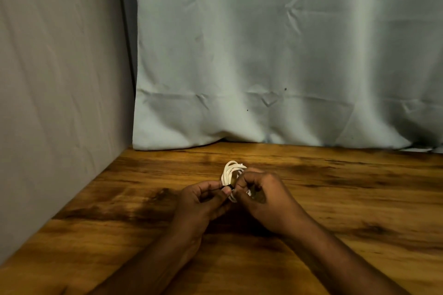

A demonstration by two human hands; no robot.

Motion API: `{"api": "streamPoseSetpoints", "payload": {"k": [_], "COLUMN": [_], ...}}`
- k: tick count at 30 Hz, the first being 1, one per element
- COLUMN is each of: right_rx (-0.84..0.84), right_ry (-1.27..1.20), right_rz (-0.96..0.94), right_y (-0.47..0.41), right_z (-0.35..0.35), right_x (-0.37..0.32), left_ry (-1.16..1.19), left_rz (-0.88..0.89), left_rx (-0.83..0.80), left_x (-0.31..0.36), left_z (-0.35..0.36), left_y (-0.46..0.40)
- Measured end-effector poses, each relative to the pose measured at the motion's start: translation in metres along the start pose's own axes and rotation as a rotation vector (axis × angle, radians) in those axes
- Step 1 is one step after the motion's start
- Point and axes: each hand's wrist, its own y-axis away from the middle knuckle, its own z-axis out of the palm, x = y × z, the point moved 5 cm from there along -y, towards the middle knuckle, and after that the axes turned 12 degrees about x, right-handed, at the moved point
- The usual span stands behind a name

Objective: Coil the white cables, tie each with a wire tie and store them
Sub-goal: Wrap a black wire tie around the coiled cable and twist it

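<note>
Nearest the camera, two bare forearms rise from about six o'clock and meet just below the middle of the view, over a dark-stained wooden table [335, 187]. The left hand [203, 201], on the seven o'clock side of the meeting point, has thumb and forefinger curled and pinching a thin black wire tie [224, 188]. The right hand [261, 196], on the four o'clock side, has its fingers curled round a white cable coil [231, 172], whose loops stand out toward twelve o'clock above the knuckles. The tie appears to touch the near side of the coil; whether it already goes round the bundle cannot be told.

The person seems to be at the tying step for this cable. The loops look springy, so a slack right-hand grip could let them spread before the tie is twisted closed. The tie is thin and dark, and could slip from the pinch or catch only some of the loops, leaving a loose bundle. No storage place shows.

Farther off, from ten to two o'clock, a pale blue-grey cloth [275, 55] hangs to the table's back edge, beside a grey wall [60, 67] at nine o'clock. No brand, label or writing is legible anywhere.
</note>
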Motion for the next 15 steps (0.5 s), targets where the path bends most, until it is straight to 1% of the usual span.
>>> {"api": "streamPoseSetpoints", "payload": {"k": [6,11,15], "right_rx": [0.078,0.105,0.118], "right_ry": [0.076,0.013,-0.032], "right_rz": [-0.089,-0.069,-0.047], "right_y": [-0.002,-0.002,-0.002], "right_z": [-0.005,-0.007,-0.007], "right_x": [-0.012,-0.013,-0.012], "left_ry": [0.106,0.155,0.167], "left_rz": [-0.067,-0.12,-0.125], "left_rx": [-0.014,-0.044,-0.061], "left_x": [0.003,0.003,0.004], "left_z": [0.001,0.003,0.003], "left_y": [0.001,0.0,0.001]}}
